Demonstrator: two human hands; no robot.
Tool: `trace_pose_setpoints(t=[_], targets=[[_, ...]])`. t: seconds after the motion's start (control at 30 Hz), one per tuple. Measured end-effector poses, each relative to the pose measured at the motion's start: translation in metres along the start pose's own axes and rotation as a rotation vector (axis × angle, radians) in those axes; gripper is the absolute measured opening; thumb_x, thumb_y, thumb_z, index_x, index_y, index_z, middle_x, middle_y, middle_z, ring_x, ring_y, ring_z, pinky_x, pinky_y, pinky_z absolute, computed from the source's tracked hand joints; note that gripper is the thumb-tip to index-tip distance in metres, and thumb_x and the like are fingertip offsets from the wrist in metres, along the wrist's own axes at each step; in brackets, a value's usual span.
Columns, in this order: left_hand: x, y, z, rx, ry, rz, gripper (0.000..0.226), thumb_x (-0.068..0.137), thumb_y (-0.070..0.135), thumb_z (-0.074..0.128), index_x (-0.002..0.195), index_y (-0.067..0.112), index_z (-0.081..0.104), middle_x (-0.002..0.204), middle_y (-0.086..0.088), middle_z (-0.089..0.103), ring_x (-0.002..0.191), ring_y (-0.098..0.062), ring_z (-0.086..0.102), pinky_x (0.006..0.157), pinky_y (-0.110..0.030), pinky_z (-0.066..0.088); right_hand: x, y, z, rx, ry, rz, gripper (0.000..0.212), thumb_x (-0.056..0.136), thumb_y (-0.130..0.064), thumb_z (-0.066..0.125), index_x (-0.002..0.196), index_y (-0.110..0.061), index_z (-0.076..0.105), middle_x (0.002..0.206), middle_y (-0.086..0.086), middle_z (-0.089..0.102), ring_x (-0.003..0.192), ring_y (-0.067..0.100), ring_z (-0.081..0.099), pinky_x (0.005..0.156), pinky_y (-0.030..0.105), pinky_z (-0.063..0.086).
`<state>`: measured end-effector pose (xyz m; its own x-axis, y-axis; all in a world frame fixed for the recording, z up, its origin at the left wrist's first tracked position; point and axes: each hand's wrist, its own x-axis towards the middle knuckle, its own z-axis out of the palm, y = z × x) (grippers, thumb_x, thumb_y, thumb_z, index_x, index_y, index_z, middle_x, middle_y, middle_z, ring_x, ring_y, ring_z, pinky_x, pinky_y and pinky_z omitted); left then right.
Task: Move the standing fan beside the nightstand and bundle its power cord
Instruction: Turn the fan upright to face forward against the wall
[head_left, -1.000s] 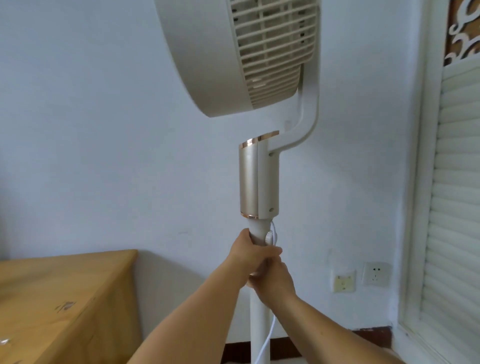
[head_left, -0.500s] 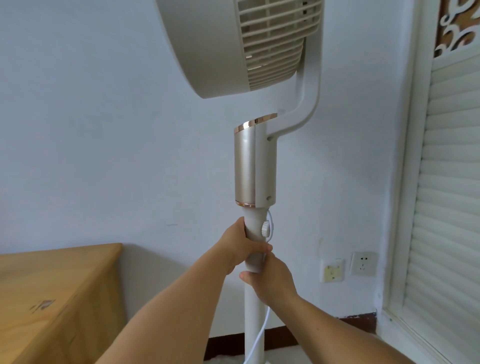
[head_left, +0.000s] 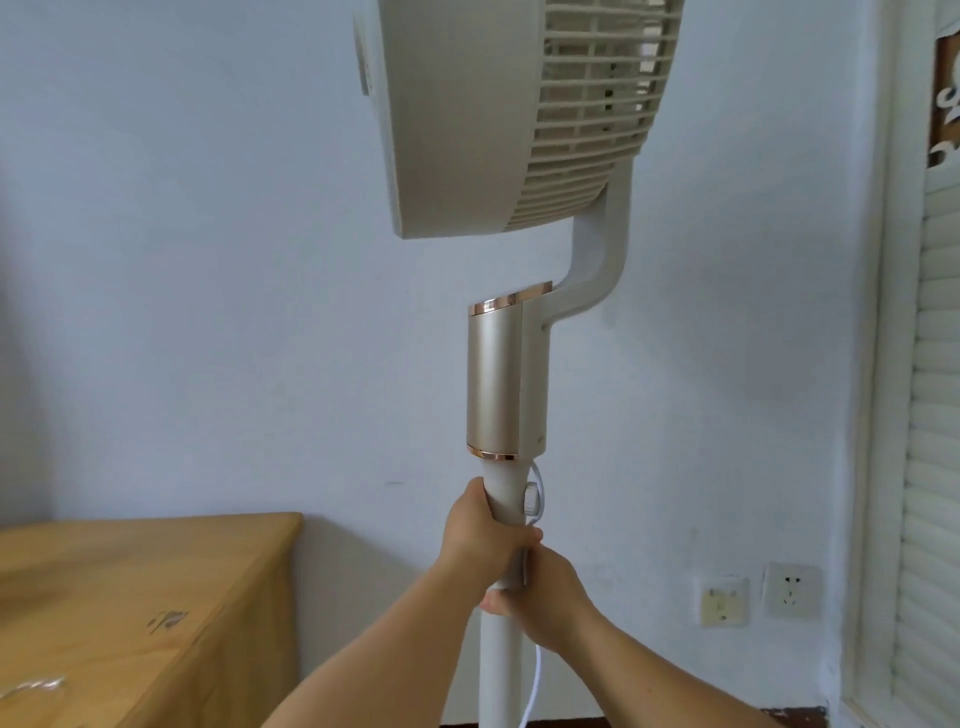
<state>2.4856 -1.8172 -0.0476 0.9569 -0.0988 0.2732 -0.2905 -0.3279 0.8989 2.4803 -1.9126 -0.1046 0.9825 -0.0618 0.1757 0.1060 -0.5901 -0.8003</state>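
Note:
The standing fan (head_left: 506, 379) rises in front of me, cream with a gold collar and a round grilled head at the top. My left hand (head_left: 480, 530) wraps the white pole just under the collar. My right hand (head_left: 545, 590) grips the pole directly below it, the two hands touching. The white power cord (head_left: 535, 675) loops past a small knob on the pole and hangs down its right side out of view. The wooden nightstand (head_left: 130, 597) stands at the lower left against the wall, a gap left of the pole. The fan's base is hidden.
A pale wall lies close behind the fan. Two wall sockets (head_left: 758, 597) sit low on the right. White louvred shutters (head_left: 935, 467) fill the right edge. A dark skirting board runs along the floor.
The fan sits lower in view, with more of its head showing. The nightstand takes up more of the lower left than half a second ago. Both hands keep their grip on the pole.

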Motion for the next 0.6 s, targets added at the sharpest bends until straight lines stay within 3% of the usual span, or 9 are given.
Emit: trace_pose_setpoints(t=[0.07, 0.13, 0.3, 0.47, 0.6], targets=[[0.002, -0.005, -0.007, 0.013, 0.089, -0.023, 0.037, 0.068, 0.013, 0.075, 0.096, 0.017, 0.050, 0.084, 0.005, 0.059, 0.081, -0.017, 0.057, 0.063, -0.024, 0.044, 0.004, -0.010, 0.007, 0.023, -0.060, -0.052, 0.021, 0.066, -0.022, 0.069, 0.072, -0.030, 0.050, 0.066, -0.017, 0.059, 0.057, -0.004, 0.055, 0.047, 0.008, 0.039], [0.005, -0.010, -0.014, 0.023, 0.171, -0.048, 0.035, 0.069, 0.013, 0.074, 0.093, 0.018, 0.048, 0.080, 0.007, 0.057, 0.077, -0.015, 0.055, 0.055, -0.019, 0.038, 0.009, -0.018, 0.013, 0.052, -0.109, -0.084, 0.021, 0.066, -0.021, 0.066, 0.069, -0.032, 0.048, 0.061, -0.018, 0.057, 0.050, -0.008, 0.053, 0.041, 0.004, 0.035], [0.016, -0.020, -0.026, 0.011, 0.240, -0.092, 0.033, 0.069, 0.014, 0.073, 0.091, 0.017, 0.048, 0.078, 0.008, 0.056, 0.073, -0.013, 0.053, 0.052, -0.018, 0.036, 0.020, -0.026, 0.025, 0.094, -0.160, -0.143, 0.020, 0.059, -0.026, 0.061, 0.074, -0.033, 0.050, 0.066, -0.017, 0.060, 0.057, -0.005, 0.056, 0.045, 0.005, 0.037], [0.019, -0.021, -0.026, 0.026, 0.174, -0.087, 0.035, 0.070, 0.017, 0.072, 0.094, 0.018, 0.047, 0.080, 0.008, 0.056, 0.072, -0.010, 0.053, 0.051, -0.017, 0.035, 0.022, -0.023, 0.022, 0.107, -0.166, -0.141, 0.024, 0.060, -0.027, 0.063, 0.082, -0.031, 0.054, 0.076, -0.015, 0.063, 0.071, -0.001, 0.059, 0.054, 0.010, 0.040], [0.023, -0.019, -0.033, 0.047, 0.036, -0.077, 0.037, 0.070, 0.019, 0.072, 0.098, 0.018, 0.049, 0.088, 0.005, 0.058, 0.083, -0.015, 0.056, 0.068, -0.025, 0.047, 0.016, -0.022, 0.013, 0.074, -0.161, -0.101, 0.026, 0.069, -0.021, 0.071, 0.086, -0.030, 0.054, 0.080, -0.014, 0.060, 0.064, -0.002, 0.054, 0.054, 0.008, 0.038]])
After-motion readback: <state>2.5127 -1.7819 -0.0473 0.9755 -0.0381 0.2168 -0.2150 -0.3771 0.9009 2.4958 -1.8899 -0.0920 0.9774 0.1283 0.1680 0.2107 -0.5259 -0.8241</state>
